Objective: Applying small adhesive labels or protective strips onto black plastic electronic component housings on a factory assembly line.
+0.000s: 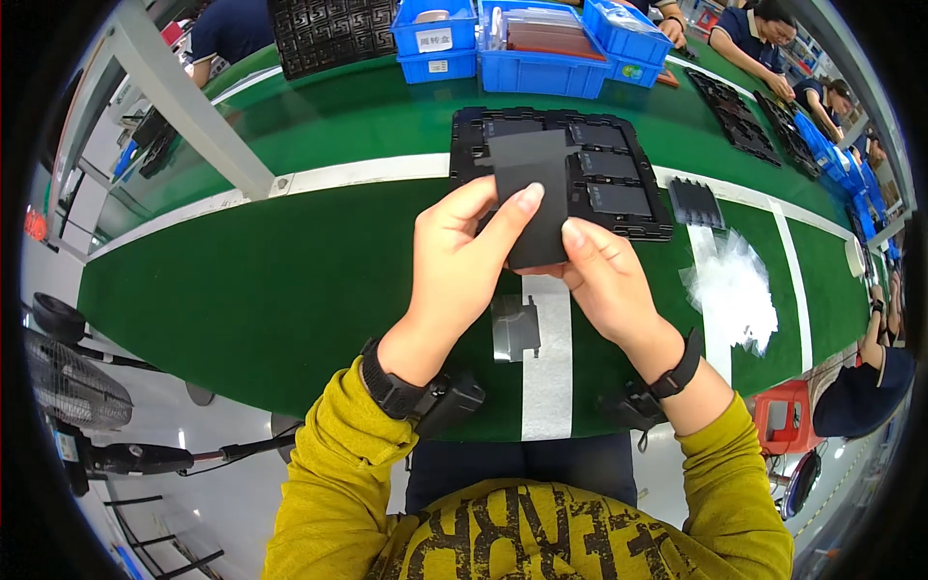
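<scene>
Above the green table, a flat, dark rectangular panel (536, 232) is held up between my two hands, its upper part looking greyer. My left hand (449, 246) grips its left side, the thumb lying across the face. At the lower right edge my right hand (607, 280) pinches it between thumb and fingers; the fingertips behind are hidden. Just beyond, a black compartment tray (661, 215) carries several dark flat pieces (619, 200), partly covered by the panel and my hands. Below my hands lies a small dark grey piece with clear film (515, 330).
To the right lie a pile of clear film sheets (730, 295) and a black ridged block (696, 203). Blue bins (546, 79) line the back beside stacked black trays (333, 39). A grey frame post (198, 106) stands at left; co-workers sit along the right.
</scene>
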Available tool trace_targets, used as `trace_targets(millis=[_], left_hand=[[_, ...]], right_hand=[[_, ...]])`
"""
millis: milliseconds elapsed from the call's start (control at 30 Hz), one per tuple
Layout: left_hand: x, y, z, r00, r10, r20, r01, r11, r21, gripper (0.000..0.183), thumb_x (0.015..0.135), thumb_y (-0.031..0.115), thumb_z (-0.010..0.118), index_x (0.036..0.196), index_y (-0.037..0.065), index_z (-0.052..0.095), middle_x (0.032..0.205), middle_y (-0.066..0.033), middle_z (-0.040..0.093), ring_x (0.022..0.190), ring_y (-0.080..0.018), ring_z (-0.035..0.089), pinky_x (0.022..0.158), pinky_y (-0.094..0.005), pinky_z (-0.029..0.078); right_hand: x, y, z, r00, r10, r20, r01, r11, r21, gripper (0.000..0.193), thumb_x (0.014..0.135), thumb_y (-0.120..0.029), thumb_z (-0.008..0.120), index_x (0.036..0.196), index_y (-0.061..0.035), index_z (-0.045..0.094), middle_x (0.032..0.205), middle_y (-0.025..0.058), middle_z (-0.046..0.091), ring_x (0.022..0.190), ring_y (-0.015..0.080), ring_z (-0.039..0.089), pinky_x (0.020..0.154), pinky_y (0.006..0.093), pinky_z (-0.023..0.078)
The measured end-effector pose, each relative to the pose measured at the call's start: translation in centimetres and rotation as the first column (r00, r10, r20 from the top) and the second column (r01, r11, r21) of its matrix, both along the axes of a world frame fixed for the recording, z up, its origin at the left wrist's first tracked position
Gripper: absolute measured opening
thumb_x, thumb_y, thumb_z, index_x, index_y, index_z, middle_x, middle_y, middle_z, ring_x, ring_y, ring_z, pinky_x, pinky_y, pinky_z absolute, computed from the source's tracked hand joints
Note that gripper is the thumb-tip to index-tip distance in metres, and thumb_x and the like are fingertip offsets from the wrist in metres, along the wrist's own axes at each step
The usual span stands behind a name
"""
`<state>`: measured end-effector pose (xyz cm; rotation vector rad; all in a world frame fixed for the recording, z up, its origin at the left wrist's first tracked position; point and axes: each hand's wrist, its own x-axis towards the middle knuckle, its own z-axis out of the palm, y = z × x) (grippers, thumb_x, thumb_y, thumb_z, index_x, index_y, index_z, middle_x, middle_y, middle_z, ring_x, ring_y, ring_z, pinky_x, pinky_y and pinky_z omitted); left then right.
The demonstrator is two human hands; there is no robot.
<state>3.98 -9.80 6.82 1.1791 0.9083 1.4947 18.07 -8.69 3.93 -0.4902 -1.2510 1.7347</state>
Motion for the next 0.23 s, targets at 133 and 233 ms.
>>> trace_targets(millis=[133, 233], left_hand=[[-0.3, 0.1, -0.9, 0.999, -0.028, -0.019, 0.028, 1.0, 0.003, 0.015, 0.084, 0.013, 0.055, 0.086, -0.001, 0.06, 0.071, -0.0001, 0.058, 0.061, -0.0027, 0.049, 0.048, -0.0169, 0.038], [-0.3, 0.8, -1.8, 0.998, -0.059, 0.028, 0.059, 0.998, -0.01, 0.022, 0.086, 0.021, 0.053, 0.083, 0.001, 0.06, 0.068, 0.0014, 0.057, 0.057, -0.0027, 0.047, 0.048, -0.0184, 0.037]], right_hand=[[1.2, -0.4, 0.9, 0.953, -0.008, 0.301, -0.013, 0.998, 0.068, 0.026, 0.09, -0.019, 0.043, 0.101, 0.0019, 0.055, 0.092, 0.0114, 0.059, 0.083, 0.018, 0.06, 0.073, 0.0271, 0.049], [1.4, -0.6, 0.4, 0.924, -0.035, 0.381, -0.005, 0.995, 0.104, 0.027, 0.09, -0.018, 0.044, 0.107, 0.0005, 0.053, 0.094, 0.0119, 0.059, 0.084, 0.0174, 0.06, 0.074, 0.0273, 0.049]])
